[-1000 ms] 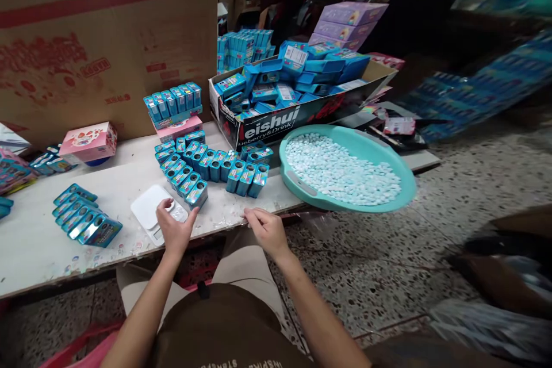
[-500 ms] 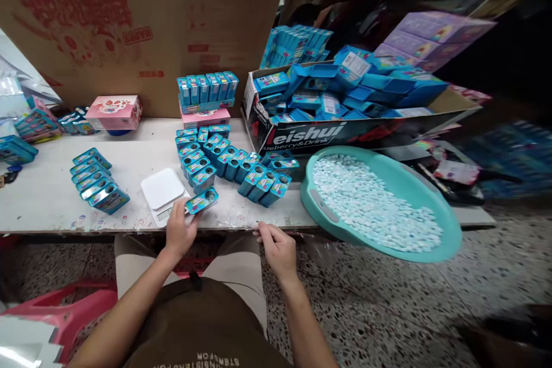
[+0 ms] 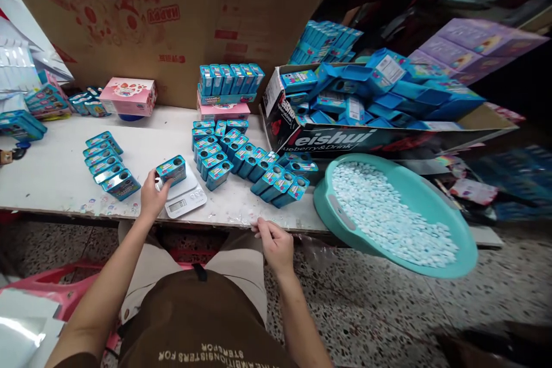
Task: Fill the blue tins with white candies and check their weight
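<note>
Left hand [image 3: 150, 195] grasps blue tin [image 3: 171, 170], which sits on the scale [image 3: 183, 204] (readout too small to read; a fair reading wants the hand off). Right hand [image 3: 273, 246] rests released, empty, at the table [image 3: 56, 184] edge.

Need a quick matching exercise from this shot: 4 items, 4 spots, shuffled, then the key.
Items:
1. left hand
2. right hand
3. white mints
4. pink box

Spots:
A. back of the table
B. in the teal tray
C. on a blue tin at the digital scale
D. front edge of the table

Pairs: 1-C, 2-D, 3-B, 4-A
</note>
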### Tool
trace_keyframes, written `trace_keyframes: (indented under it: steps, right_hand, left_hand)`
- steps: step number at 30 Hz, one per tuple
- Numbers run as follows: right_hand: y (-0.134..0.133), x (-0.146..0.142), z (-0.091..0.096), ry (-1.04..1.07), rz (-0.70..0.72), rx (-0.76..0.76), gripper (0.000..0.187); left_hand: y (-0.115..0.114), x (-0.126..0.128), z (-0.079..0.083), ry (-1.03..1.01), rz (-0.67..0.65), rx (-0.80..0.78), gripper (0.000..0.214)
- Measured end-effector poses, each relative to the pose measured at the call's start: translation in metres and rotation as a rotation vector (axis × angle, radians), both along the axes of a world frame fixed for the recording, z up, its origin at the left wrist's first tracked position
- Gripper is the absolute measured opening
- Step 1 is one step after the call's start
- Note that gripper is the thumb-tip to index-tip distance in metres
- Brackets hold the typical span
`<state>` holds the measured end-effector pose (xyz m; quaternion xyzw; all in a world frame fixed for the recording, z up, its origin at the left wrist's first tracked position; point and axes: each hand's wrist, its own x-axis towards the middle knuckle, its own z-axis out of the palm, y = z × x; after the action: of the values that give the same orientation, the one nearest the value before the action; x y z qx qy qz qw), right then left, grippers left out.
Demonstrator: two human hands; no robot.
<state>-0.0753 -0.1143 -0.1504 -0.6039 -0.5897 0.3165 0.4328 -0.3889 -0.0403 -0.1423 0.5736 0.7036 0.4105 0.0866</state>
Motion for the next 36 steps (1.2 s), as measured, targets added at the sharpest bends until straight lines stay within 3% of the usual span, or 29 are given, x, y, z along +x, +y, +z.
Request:
trace_keyframes:
  steps: [6,10,13,15,18,22,27,36]
  right_hand:
    - [-0.002,0.003,-0.001,-0.005,-0.036,-0.037,0.039]
    - [0.000,0.003,-0.003,-0.014,-0.022,-0.050,0.039]
    - [0.002,-0.006,-0.003,-0.024,0.005,-0.062,0.039]
    - [0.005,-0.020,-0.002,-0.045,0.052,-0.054,0.039]
    - [0.009,-0.055,-0.001,-0.172,0.257,-0.077,0.037]
    - [0.020,-0.101,-0.002,-0.501,0.504,-0.132,0.043]
    - [0.032,-0.127,-0.006,-0.766,0.550,-0.176,0.052]
    - [0.036,-0.134,-0.005,-0.882,0.537,-0.216,0.049]
  left_hand:
    - [-0.017,-0.008,-0.010,-0.010,-0.049,0.085,0.062]
    - [-0.036,-0.014,-0.013,-0.005,0.009,0.082,0.062]
    - [-0.030,-0.010,-0.010,-0.033,0.013,0.099,0.063]
    - [-0.018,-0.001,-0.005,-0.060,-0.005,0.089,0.064]
    - [-0.003,0.014,0.009,-0.125,0.007,0.046,0.048]
    - [-0.019,0.026,0.038,-0.130,0.082,0.188,0.038]
    - [-0.054,0.018,0.064,-0.138,0.128,0.264,0.044]
    - [-0.058,0.008,0.062,-0.227,0.181,0.236,0.043]
